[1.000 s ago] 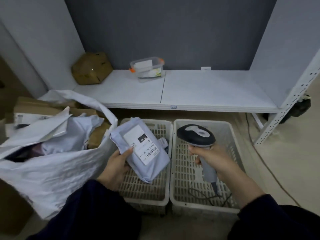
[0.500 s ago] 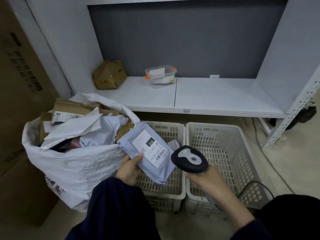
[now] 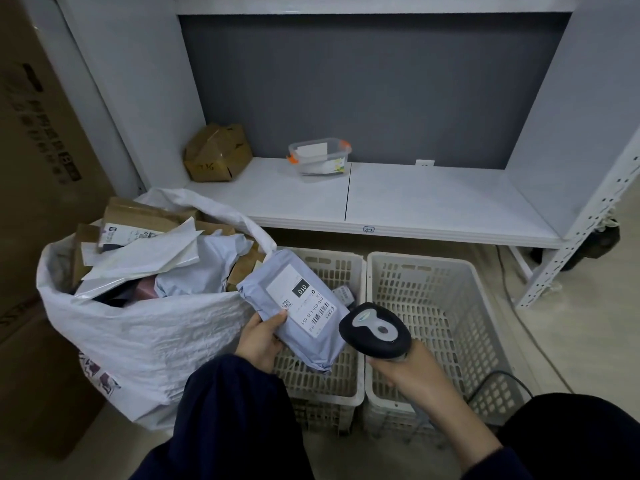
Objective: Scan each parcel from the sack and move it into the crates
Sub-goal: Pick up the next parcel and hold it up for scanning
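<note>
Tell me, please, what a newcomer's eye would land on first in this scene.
First comes the grey parcel with its white barcode label, held by the left hand above the left crate. Just beside it, the right hand grips a dark handheld scanner, its head close to the label. To the left, a white sack bulges with more parcels.

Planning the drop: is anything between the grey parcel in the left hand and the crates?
Nothing visible blocks it. The grey parcel, held by the left hand, is over the open left crate; one small parcel lies in its far corner. The scanner in the right hand is beside it, not beneath.
</note>
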